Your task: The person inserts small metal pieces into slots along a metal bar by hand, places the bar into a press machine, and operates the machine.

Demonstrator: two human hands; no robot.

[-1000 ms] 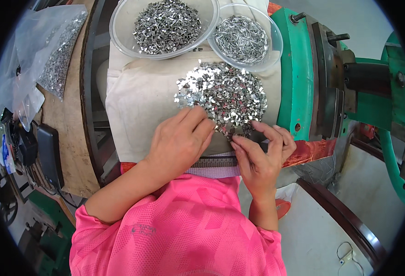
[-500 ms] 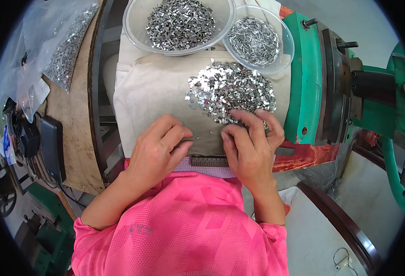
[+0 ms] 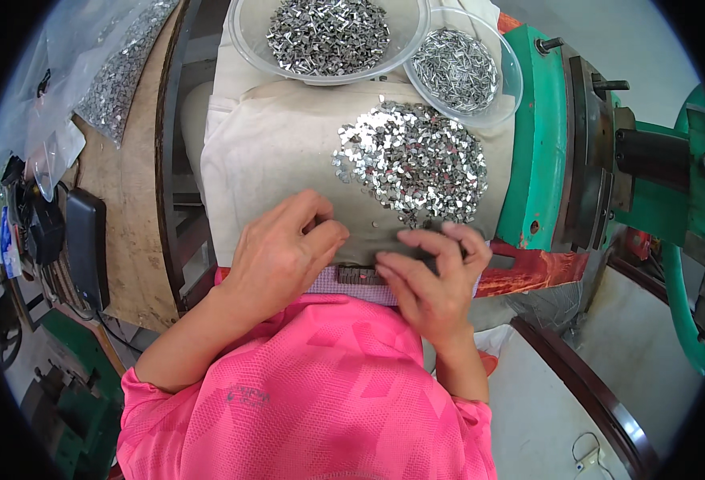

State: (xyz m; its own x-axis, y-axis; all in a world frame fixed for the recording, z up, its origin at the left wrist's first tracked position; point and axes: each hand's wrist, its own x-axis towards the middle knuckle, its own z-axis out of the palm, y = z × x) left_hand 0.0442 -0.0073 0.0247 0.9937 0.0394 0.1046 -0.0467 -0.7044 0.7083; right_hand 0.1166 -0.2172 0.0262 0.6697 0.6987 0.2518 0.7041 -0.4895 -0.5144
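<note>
My left hand (image 3: 282, 250) is over the cloth with its fingers curled and thumb and forefinger close together; whatever is in the pinch is too small or hidden to make out. My right hand (image 3: 439, 280) has its fingers apart, just below a pile of small flat shiny metal pieces (image 3: 424, 160). Its thumb side is by the right end of a dark slotted metal block (image 3: 358, 275), which lies at the cloth's near edge between my hands. Lone on the cloth sits a small metal piece (image 3: 375, 225).
Beyond the pile stand a large clear bowl of short metal pieces (image 3: 328, 40) and a smaller clear bowl of thin metal pins (image 3: 455, 70). A green machine (image 3: 532, 136) borders the right. On the left, a wooden bench (image 3: 132, 200) carries a clear bag of metal bits (image 3: 120, 80).
My right hand has drawn back from the pile's lower edge toward me and the slotted block. My left hand's fingers have curled tighter. The view has shifted slightly.
</note>
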